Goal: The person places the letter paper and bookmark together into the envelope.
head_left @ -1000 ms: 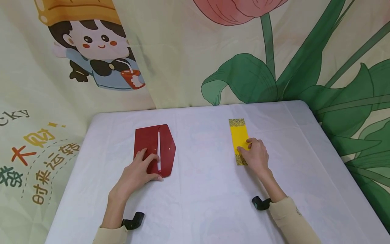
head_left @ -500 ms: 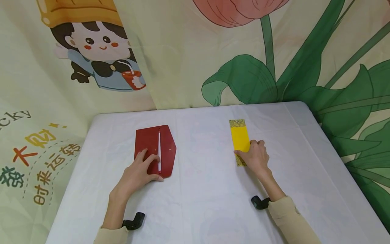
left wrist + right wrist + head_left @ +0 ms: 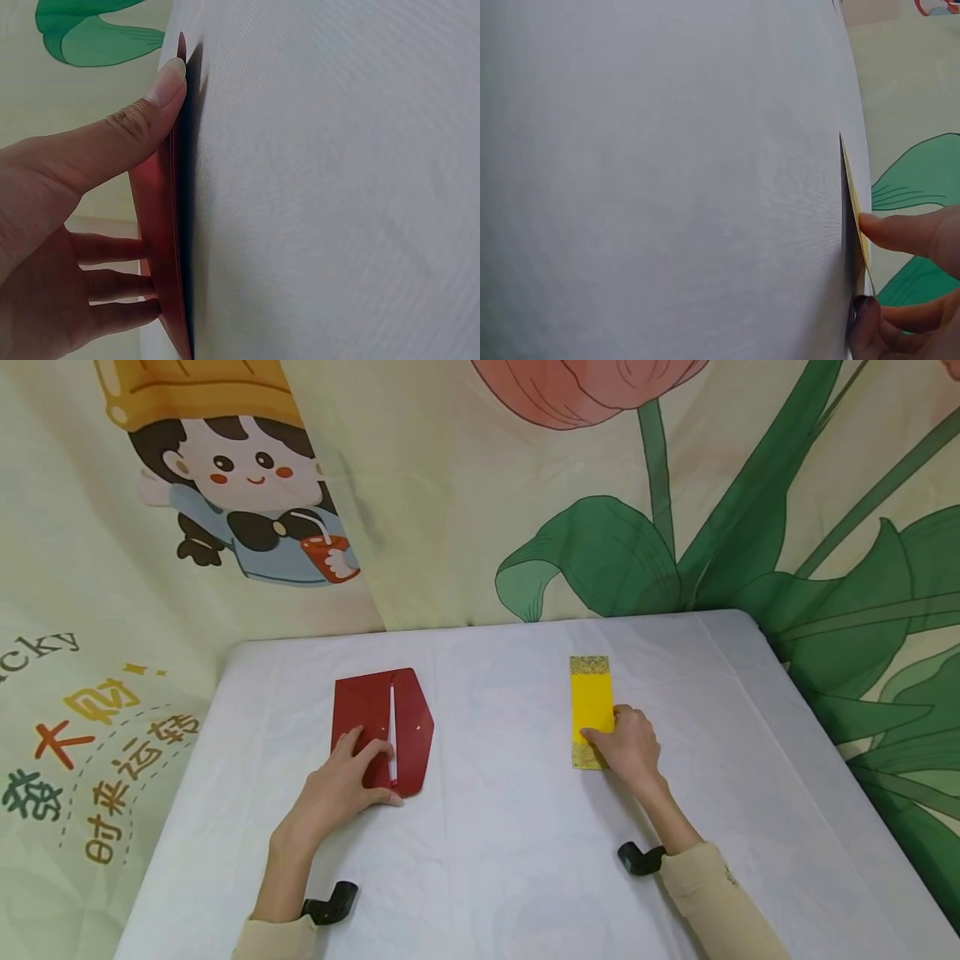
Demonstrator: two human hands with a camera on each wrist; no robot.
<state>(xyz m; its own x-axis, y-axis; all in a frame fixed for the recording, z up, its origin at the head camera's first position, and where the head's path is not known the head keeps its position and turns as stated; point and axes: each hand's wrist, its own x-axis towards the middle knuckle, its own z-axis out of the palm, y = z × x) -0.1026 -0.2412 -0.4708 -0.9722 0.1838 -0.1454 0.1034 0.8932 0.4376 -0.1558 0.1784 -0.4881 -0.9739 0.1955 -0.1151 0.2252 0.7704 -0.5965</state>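
Note:
A red envelope [image 3: 412,718] lies on the left of the white-covered table, its pointed flap on the right and a narrow white slit beside the flap. My left hand [image 3: 333,781] rests on it, fingertips on the red face and thumb at the near edge; the left wrist view shows the thumb [image 3: 142,112] along that edge. On the right side is a yellow card [image 3: 591,697] with speckled gold bands at both ends. My right hand [image 3: 633,747] pinches its right side, thumb on top. In the right wrist view the card [image 3: 853,191] is tilted, with fingers at its underside.
The white tablecloth [image 3: 495,827] spans the space between my hands. Behind the table hangs a printed curtain [image 3: 427,510] with a cartoon figure, a flower and leaves. Black devices [image 3: 330,903] are strapped at both wrists.
The yellow card has turned slightly clockwise and now lies straighter. My right fingers have slipped from its face to beneath its right edge. The left hand and the red envelope hold still.

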